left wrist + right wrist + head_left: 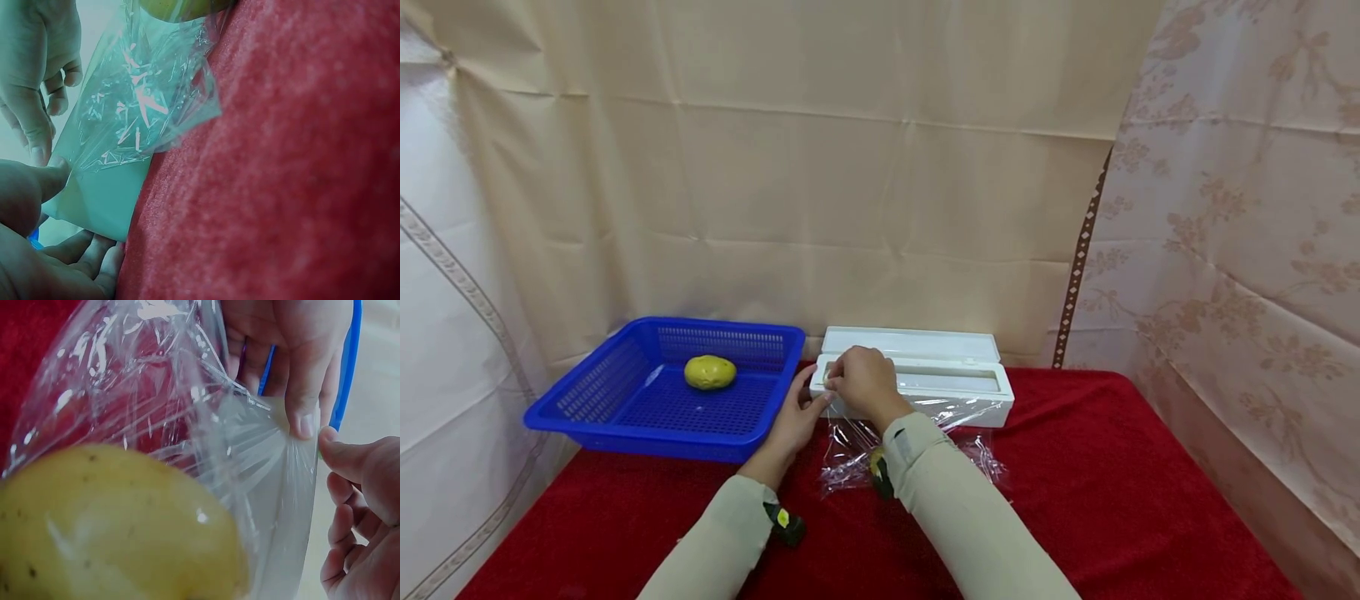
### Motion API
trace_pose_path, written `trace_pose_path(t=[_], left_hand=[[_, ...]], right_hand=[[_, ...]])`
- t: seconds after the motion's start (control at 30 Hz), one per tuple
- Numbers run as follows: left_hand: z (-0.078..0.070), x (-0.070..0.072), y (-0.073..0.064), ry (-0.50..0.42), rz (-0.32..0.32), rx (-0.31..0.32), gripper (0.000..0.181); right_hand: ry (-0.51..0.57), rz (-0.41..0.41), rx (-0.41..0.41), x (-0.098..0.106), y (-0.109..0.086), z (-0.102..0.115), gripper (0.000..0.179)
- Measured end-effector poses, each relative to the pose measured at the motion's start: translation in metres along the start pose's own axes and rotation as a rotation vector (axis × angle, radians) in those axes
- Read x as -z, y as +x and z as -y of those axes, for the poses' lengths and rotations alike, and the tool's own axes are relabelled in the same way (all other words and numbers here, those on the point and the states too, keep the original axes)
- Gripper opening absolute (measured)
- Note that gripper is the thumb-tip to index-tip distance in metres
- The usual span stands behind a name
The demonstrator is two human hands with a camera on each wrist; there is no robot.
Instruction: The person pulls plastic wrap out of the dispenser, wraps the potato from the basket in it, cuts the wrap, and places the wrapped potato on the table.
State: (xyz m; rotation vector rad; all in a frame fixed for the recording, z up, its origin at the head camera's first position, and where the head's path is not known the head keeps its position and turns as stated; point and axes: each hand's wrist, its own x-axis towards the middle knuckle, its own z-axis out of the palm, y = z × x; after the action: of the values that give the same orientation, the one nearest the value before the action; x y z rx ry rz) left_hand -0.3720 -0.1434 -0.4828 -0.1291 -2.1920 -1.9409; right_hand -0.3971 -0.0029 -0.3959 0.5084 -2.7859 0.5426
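Note:
A long white cling film box (940,408) lies on the table with its lid (910,342) raised at the back. Clear film (134,119) hangs down its front. My left hand (793,421) grips the box's left end, thumb on the film at the front edge, fingers around the end. My right hand (865,383) is at the same end, fingers curled, thumb tip pinching at a small green piece (320,453) on the box's edge, mostly hidden. A yellow fruit (119,525) with dark specks lies in front of the box, against the film, under my right wrist.
To the left is a blue plastic basket (662,444) holding another yellow fruit (709,372). A red cloth (1097,492) covers the table. Beige curtain (850,167) hangs behind it, and patterned cloth (1247,275) hangs on the right.

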Motion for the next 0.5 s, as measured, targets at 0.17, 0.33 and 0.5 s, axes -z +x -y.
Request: trace_pose_path(t=[0.17, 0.33, 0.5], left_hand=[[0.0, 0.0, -0.001, 0.001, 0.005, 0.004, 0.065], [-0.001, 0.001, -0.002, 0.004, 0.009, 0.004, 0.065], [-0.002, 0.001, -0.002, 0.006, 0.016, 0.007, 0.065]], right_hand=[[0.013, 0.01, 0.008, 0.002, -0.001, -0.005, 0.009], [0.027, 0.007, 0.01, 0.003, -0.003, -0.012, 0.009], [0.063, 0.013, 0.001, 0.006, -0.006, -0.019, 0.01]])
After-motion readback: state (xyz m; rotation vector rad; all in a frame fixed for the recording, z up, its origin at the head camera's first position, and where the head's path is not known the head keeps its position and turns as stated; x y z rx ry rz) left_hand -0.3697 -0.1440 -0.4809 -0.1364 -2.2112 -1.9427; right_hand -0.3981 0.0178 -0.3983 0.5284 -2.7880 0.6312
